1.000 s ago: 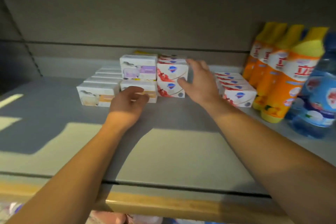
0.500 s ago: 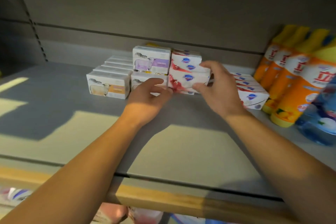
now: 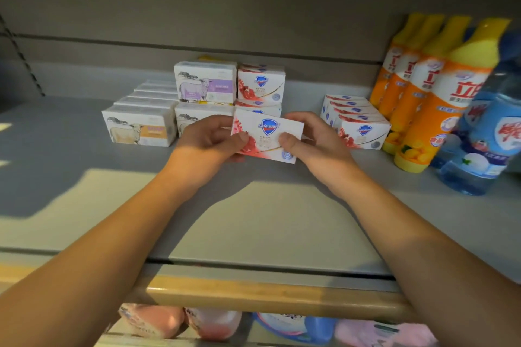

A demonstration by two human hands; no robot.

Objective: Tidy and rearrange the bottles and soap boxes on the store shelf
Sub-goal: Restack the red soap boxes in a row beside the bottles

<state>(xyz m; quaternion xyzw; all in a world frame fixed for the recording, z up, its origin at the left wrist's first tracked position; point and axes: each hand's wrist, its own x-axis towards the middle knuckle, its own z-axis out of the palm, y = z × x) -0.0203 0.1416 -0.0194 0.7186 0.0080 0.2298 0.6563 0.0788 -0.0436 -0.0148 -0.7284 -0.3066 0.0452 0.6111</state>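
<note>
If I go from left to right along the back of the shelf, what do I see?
Orange sheep soap boxes → purple sheep soap box → stacked Safeguard boxes → row of Safeguard boxes → orange bottles → blue bottle.

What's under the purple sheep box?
Another sheep box lies under the purple sheep box; the left hand hides its lower front. Something yellow behind, unclear.

Both hands, left hand [image 3: 208, 139] and right hand [image 3: 313, 139], pinch one Safeguard soap box [image 3: 267, 132] above the shelf [image 3: 253, 222], just front of the Safeguard stack [image 3: 260, 87]; orange bottles [image 3: 428, 93] right of stack.
</note>
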